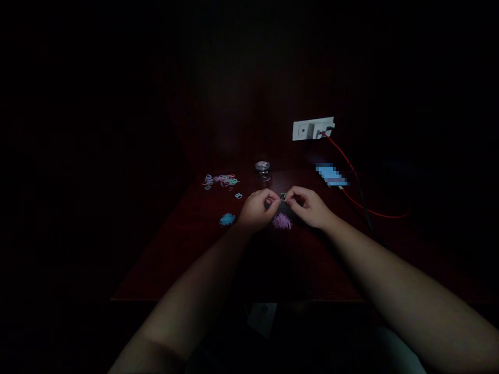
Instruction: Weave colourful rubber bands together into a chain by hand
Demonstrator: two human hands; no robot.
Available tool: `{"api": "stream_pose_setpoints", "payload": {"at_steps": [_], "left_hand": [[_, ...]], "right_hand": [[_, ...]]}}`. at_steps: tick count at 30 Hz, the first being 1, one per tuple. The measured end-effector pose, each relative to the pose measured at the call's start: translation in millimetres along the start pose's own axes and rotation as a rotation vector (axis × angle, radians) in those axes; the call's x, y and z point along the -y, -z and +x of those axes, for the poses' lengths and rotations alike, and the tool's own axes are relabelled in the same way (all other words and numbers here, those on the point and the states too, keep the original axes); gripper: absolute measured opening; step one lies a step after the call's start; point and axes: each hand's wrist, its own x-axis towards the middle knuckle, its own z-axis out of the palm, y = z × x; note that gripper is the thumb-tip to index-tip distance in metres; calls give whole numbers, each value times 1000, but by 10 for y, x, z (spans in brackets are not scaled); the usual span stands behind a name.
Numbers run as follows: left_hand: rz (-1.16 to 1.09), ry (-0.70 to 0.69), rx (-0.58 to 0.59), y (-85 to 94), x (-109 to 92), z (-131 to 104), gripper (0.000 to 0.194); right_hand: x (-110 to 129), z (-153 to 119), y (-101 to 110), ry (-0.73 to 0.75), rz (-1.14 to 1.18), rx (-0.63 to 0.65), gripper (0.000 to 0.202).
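My left hand and my right hand meet above the middle of the dark red table, fingers pinched. A thin, pale rubber band spans the small gap between their fingertips. Just below the hands lies a pile of purple rubber bands. Beside my left wrist is a pile of blue rubber bands. Small green bits show behind the fingertips; what they are is too small to tell.
A mixed-colour heap of rubber bands lies at the back left, with a few loose bands nearer. A clear lidded jar stands behind my hands. At right, a blurred-out phone is joined by a red cable to a wall socket.
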Motion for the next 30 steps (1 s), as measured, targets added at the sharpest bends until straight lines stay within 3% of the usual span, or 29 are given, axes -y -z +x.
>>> {"api": "stream_pose_setpoints", "payload": {"at_steps": [30], "left_hand": [[19, 0, 16, 7, 10, -4, 3]], "right_hand": [[54, 3, -26, -42, 4, 3, 3]]}}
